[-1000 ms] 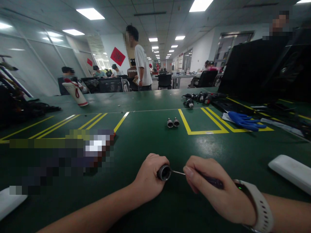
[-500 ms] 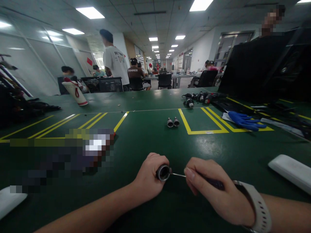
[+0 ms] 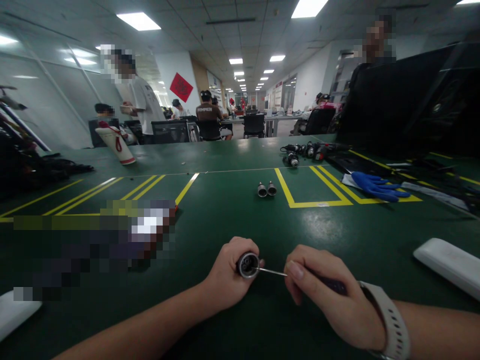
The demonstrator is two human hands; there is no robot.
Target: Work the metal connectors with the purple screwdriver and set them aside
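My left hand (image 3: 233, 272) is closed around a round metal connector (image 3: 248, 265), its hollow end facing me with dark inner parts showing. In my right hand (image 3: 318, 287) is a screwdriver (image 3: 272, 272), its thin shaft pointing left and its dark handle lying under my fingers and palm. The shaft's tip reaches the open end of the connector, at the right side of its inside. Whether it touches a screw I cannot tell. Farther back on the green table (image 3: 210, 220), two similar metal connectors (image 3: 266, 189) stand side by side.
Behind the yellow tape lie more connectors with cables (image 3: 300, 152) and a blue glove (image 3: 375, 186). White oblong objects lie at the right (image 3: 450, 265) and left edges. A blurred-out object (image 3: 150, 225) lies left, a cone-shaped cup (image 3: 116, 144) farther back. People are beyond the table.
The connector's open end has turned more towards me, and the screwdriver's tip has moved left, from the rim into the opening. In the background, a standing person has moved left.
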